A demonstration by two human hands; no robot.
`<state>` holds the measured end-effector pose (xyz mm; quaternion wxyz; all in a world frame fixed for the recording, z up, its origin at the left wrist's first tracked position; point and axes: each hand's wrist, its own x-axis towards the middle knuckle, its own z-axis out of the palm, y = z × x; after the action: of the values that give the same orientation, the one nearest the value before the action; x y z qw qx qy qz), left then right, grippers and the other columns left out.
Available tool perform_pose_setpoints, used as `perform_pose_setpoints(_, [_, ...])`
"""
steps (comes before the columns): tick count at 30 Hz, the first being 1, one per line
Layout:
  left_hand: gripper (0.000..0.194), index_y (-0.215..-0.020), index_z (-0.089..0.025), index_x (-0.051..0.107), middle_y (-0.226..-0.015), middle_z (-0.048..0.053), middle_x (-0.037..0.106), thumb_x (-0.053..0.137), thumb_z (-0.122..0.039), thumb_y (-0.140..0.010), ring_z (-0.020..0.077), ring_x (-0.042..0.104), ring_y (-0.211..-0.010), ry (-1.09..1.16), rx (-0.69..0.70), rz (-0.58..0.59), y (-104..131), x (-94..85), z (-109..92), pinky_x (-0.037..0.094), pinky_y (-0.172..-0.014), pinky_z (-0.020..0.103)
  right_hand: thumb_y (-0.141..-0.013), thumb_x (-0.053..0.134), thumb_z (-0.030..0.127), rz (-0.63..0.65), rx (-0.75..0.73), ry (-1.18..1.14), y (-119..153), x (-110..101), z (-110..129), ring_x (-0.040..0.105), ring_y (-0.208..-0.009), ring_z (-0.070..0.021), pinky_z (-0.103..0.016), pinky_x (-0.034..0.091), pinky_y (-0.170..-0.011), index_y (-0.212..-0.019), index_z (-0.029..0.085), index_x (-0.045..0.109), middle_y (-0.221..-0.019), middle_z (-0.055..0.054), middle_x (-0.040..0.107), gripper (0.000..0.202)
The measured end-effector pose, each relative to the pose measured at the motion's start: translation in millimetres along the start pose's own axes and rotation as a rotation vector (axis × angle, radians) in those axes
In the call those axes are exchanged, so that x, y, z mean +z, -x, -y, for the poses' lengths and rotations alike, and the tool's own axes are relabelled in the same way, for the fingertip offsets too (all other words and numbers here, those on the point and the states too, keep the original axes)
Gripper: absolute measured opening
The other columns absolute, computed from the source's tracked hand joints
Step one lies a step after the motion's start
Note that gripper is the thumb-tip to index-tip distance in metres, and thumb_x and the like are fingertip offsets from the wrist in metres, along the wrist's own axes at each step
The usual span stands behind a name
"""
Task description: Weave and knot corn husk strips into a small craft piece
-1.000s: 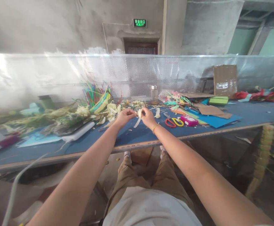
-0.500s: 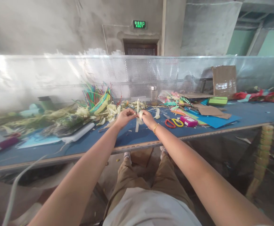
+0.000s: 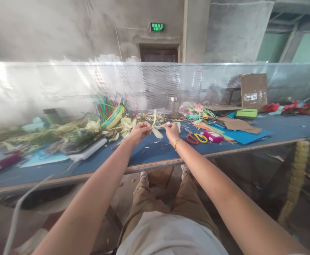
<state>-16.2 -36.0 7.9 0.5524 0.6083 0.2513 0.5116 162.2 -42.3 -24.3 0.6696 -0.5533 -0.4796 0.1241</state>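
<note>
Over the blue tabletop, my left hand (image 3: 141, 132) pinches the centre of a small bundle of pale cream husk strips (image 3: 157, 133). One strip stands upright from the pinch, and another broad one droops toward me. My right hand (image 3: 172, 131), with a gold bracelet at the wrist, pinches the end of a strip that runs across from the left fingers. Behind the right fingers lies a loose curled pale strip (image 3: 178, 127). Orange-handled scissors (image 3: 192, 139) and yellow-handled scissors (image 3: 201, 138) are right of that hand.
A bundle of coloured stems (image 3: 109, 109) and heaped husks (image 3: 75, 138) fill the left. A glass bottle (image 3: 174, 108) stands at the back. To the right are a magenta box (image 3: 213, 137), blue sheets (image 3: 250, 136) and cardboard (image 3: 238, 124). A white cable (image 3: 38, 186) hangs over the table's front edge.
My hands have moved apart, the right one slightly rightward. The strip that was looped at the right fingers is now stretched between both hands, and a broad strip droops below.
</note>
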Motion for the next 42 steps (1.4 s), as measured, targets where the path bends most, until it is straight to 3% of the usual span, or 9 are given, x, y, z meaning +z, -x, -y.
perform_pose_setpoints(3, [0.025,-0.069,-0.017,0.059,-0.063,-0.003,0.058,0.079,-0.017,-0.054,0.0062,0.053,-0.056,0.035,-0.037,-0.030,-1.2,-1.3,0.1,0.045,-0.056,0.019,-0.074,0.057,0.036,-0.087,-0.249,0.128,3.0,-6.3,8.9,0.055,-0.079,-0.0211,-0.035,0.043,-0.077,-0.088,0.019,0.053,-0.087,-0.008,0.060,0.022])
perform_pose_setpoints(7, [0.024,-0.068,-0.016,0.058,-0.060,-0.003,0.056,0.077,-0.014,-0.054,0.0052,0.052,-0.053,0.044,-0.074,-0.058,-2.3,-3.3,1.2,0.043,-0.052,0.016,-0.080,0.048,0.020,0.010,-0.580,0.296,15.9,-13.1,26.6,0.051,-0.096,-0.0240,-0.039,0.038,-0.088,-0.096,0.019,0.056,-0.098,-0.011,0.058,0.018])
perform_pose_setpoints(12, [0.023,-0.069,-0.017,0.059,-0.057,-0.003,0.055,0.076,-0.012,-0.055,0.0057,0.052,-0.051,0.022,-0.136,-0.094,-5.1,-7.8,4.1,0.043,-0.049,0.016,-0.083,0.051,0.022,0.041,-0.709,0.406,26.7,-18.7,37.5,0.040,-0.113,-0.0290,-0.045,0.028,-0.098,-0.108,0.022,0.061,-0.117,-0.012,0.052,0.027])
perform_pose_setpoints(17, [0.021,-0.070,-0.015,0.062,-0.057,-0.003,0.054,0.075,-0.009,-0.055,0.0059,0.052,-0.050,0.037,-0.192,-0.091,-5.2,-9.6,3.6,0.044,-0.048,0.016,-0.085,0.055,0.028,0.187,-0.846,0.453,24.2,-18.9,36.9,0.038,-0.116,-0.0268,-0.046,0.025,-0.100,-0.086,0.028,0.069,-0.118,-0.004,0.056,0.014])
perform_pose_setpoints(23, [0.018,-0.067,-0.015,0.060,-0.058,-0.002,0.056,0.072,-0.007,-0.057,0.0060,0.052,-0.050,0.013,-0.236,-0.047,-1.5,-7.3,-0.1,0.044,-0.048,0.016,-0.081,0.059,0.019,0.290,-0.860,0.511,23.0,-14.5,34.9,0.038,-0.117,-0.0249,-0.044,0.028,-0.098,-0.094,0.028,0.069,-0.122,-0.004,0.056,0.018])
perform_pose_setpoints(32, [0.020,-0.067,-0.015,0.062,-0.058,-0.001,0.056,0.076,-0.011,-0.053,0.0062,0.052,-0.052,-0.039,-0.229,-0.021,-2.3,-8.6,0.1,0.041,-0.050,0.016,-0.085,0.059,0.029,0.318,-0.876,0.427,20.3,-11.9,32.0,0.044,-0.109,-0.0231,-0.041,0.032,-0.094,-0.082,0.027,0.071,-0.108,-0.002,0.063,0.012])
perform_pose_setpoints(38, [0.024,-0.067,-0.016,0.064,-0.056,-0.002,0.056,0.081,-0.021,-0.051,0.0069,0.046,-0.048,-0.258,-0.059,0.037,-0.3,-9.0,2.9,0.035,-0.048,0.020,-0.083,0.060,0.030,0.333,-0.664,0.365,16.0,-3.8,23.4,0.052,-0.098,-0.0203,-0.035,0.036,-0.090,-0.073,0.021,0.065,-0.098,-0.004,0.067,0.015])
perform_pose_setpoints(42, [0.027,-0.070,-0.017,0.065,-0.063,-0.001,0.060,0.082,-0.025,-0.051,0.0100,0.051,-0.056,-0.382,0.066,0.114,3.7,-7.6,0.8,0.039,-0.054,0.022,-0.081,0.061,0.026,0.346,-0.623,0.350,16.1,-2.3,20.1,0.054,-0.100,-0.0199,-0.035,0.036,-0.091,-0.067,0.021,0.061,-0.097,-0.003,0.068,0.015])
